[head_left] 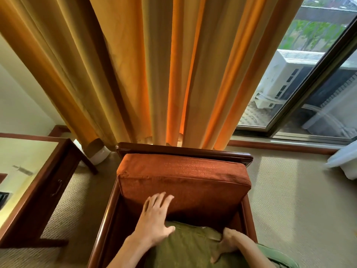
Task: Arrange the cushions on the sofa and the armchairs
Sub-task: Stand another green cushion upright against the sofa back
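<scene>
Room: orange curtains point(135, 74) hung behind the wooden armchair point(104, 215), with a window point(309, 74) to my right and a glass-topped surface point(29, 171) to my left.
Back cushion: the rust cushion point(183, 182) stood against the chair back, its long axis running left to right across the frame.
Seat: the green cushion point(189, 246) lay in the seat well, just below the rust one.
Left hand: my left hand point(156, 219) lay flat, fingers spread apart, on the rust cushion's lower face, thumb touching the green one.
Right hand: my right hand point(226, 246) pressed on the green cushion's right part, fingers loosely curled, gripping nothing that I could tell.
Nearer hand: the left was nearer the rust cushion; I judged pushing it back would come next.
</scene>
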The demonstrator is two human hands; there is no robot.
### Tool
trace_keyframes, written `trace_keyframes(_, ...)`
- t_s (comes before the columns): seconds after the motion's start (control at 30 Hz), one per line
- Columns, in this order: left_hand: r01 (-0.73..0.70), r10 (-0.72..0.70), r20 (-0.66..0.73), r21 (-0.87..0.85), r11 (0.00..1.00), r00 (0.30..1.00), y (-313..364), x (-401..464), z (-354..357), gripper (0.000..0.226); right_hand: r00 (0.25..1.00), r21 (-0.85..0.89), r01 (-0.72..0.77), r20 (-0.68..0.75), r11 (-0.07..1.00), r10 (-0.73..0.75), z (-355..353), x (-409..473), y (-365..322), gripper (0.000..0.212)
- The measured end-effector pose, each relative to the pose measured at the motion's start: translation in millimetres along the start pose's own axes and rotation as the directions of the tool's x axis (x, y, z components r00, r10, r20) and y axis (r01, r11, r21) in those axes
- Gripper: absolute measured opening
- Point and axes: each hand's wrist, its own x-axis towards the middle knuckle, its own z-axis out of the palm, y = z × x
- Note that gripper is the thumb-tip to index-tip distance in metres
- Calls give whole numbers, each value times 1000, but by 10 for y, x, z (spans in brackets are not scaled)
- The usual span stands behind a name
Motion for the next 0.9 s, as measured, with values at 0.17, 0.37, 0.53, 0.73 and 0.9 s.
trace_keyframes(0.17, -186, 96, 479, 143, 972, 873, 352, -235, 257, 145, 959, -195, 200, -163, 960, -233, 361, -677, -24, 102)
trace_keyframes(0.37, -378, 317, 412, 74, 923, 855, 644, -620, 181, 103, 844, -255, 394, -280, 883, -457, 604, -1403, 51, 64)
trace_keyframes(0.53, -374, 281, 403, 171, 912, 871, 717, -1087, -183, 68, 770, -328, 472, -300, 819, -564, 779, -1881, -21, 62)
trace_keyframes(0.73, -270, 226, 280, 128, 954, 933, 889, -2164, -909, 39, 649, -444, 568, -276, 693, -709, 1087, -2600, -97, 56)
trace_keyframes(0.9, -168, 155, 96, 141, 976, 983, 780, -3204, -1245, 43, 515, -615, 570, -250, 546, -820, 1416, -3211, -451, 63)
